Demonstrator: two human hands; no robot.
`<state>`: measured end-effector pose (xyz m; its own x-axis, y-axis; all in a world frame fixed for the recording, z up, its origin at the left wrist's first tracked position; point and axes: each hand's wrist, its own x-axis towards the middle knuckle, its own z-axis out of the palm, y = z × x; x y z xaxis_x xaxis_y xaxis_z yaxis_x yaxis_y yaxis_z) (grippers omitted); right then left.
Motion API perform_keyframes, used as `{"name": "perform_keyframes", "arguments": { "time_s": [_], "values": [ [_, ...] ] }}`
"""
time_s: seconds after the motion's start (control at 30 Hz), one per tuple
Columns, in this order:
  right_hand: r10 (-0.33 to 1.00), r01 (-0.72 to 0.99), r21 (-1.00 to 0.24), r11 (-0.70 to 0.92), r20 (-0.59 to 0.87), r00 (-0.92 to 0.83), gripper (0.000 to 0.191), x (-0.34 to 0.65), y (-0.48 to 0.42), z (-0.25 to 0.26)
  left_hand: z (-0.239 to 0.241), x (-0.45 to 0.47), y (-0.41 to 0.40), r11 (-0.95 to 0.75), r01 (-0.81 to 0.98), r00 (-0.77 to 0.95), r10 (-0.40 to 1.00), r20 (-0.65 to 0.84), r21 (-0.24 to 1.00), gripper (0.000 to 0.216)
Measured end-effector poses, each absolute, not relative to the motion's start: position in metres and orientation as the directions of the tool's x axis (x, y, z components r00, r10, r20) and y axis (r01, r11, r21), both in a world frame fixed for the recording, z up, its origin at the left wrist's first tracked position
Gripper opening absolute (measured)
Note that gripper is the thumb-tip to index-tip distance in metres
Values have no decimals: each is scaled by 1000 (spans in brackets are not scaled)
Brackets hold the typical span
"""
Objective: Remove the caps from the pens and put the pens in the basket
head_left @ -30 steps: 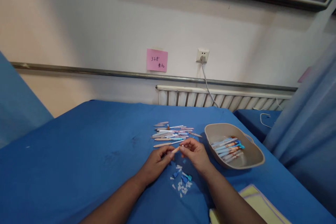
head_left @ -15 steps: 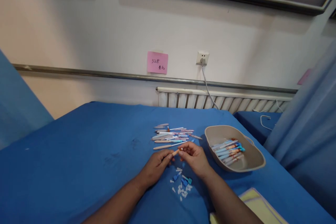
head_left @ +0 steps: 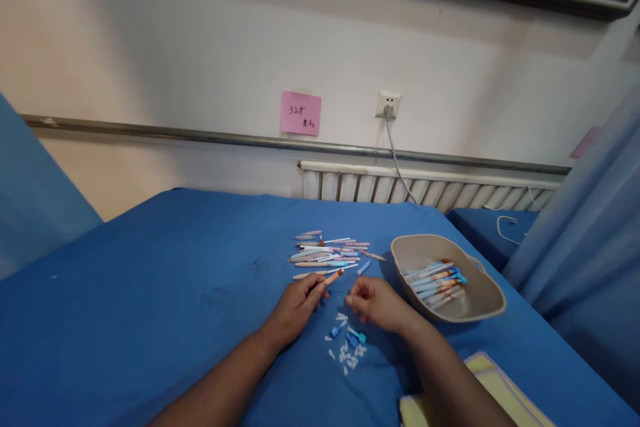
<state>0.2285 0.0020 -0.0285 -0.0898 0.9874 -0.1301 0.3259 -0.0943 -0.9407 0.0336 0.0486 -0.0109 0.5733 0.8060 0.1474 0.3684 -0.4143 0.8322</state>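
Gripping a slim orange-tipped pen (head_left: 333,277) between thumb and fingertips, the left hand (head_left: 296,305) holds it tilted just above the blue bench (head_left: 150,293). The right hand (head_left: 376,301) sits just beside it, fingers curled loosely; whether they pinch anything cannot be told. Below both hands lie small white and blue caps (head_left: 347,345). Behind them rests a heap of pen parts (head_left: 330,253), and to the right a beige tray (head_left: 480,300) holds assembled pens (head_left: 435,279).

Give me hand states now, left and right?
Left hand: closed on a slim pen, orange tip pointing up and away.
Right hand: fingers curled over the small caps; whether it pinches anything cannot be told.
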Motion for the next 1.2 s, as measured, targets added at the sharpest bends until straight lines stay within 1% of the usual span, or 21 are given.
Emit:
{"name": "perform_keyframes", "arguments": {
  "time_s": [0.03,0.1,0.27,0.33,0.4,0.47,0.57,0.63,0.73,0.83,1.0,1.1,1.2],
  "values": [
    [971,382,-916,-121,-189,-147,19,231,0,-30,-11,34,49,-411,369,570,809,146,834,33],
    [939,464,-876,-129,-258,-225,16,236,-5,-32,-12,34,49,-404,372,563,814,142,836,33],
    [898,563,-814,-147,-348,-269,14,247,-11,-24,-10,34,48,-377,374,548,827,127,847,34],
    [878,597,-790,-142,-379,-293,17,249,-13,-18,-9,34,47,-360,355,545,829,122,863,33],
    [879,648,-755,-98,-371,-299,22,248,-17,-13,-8,34,47,-342,347,541,834,111,873,33],
    [901,721,-693,-33,-334,-279,26,246,-20,-8,-8,34,47,-330,347,539,836,102,878,33],
    [936,809,-585,50,-256,-243,23,240,-23,-6,-8,34,48,-337,344,546,831,105,876,33],
    [951,825,-558,88,-200,-237,18,237,-24,-6,-8,34,47,-358,345,551,826,121,868,32],
    [954,803,-588,96,-177,-243,14,235,-22,-8,-7,34,48,-386,362,552,822,138,849,32],
    [957,761,-640,109,-141,-255,15,235,-19,-10,-8,34,48,-390,362,558,818,139,847,31],
    [975,676,-717,170,24,-220,11,235,-11,-19,-10,34,49,-371,346,568,814,123,862,29],
    [985,588,-797,140,49,-167,6,237,-5,-28,-11,34,49,-361,349,574,812,108,865,31],
    [991,454,-885,104,55,-119,7,239,1,-36,-10,34,49,-362,352,575,811,106,863,32]
  ]
}}
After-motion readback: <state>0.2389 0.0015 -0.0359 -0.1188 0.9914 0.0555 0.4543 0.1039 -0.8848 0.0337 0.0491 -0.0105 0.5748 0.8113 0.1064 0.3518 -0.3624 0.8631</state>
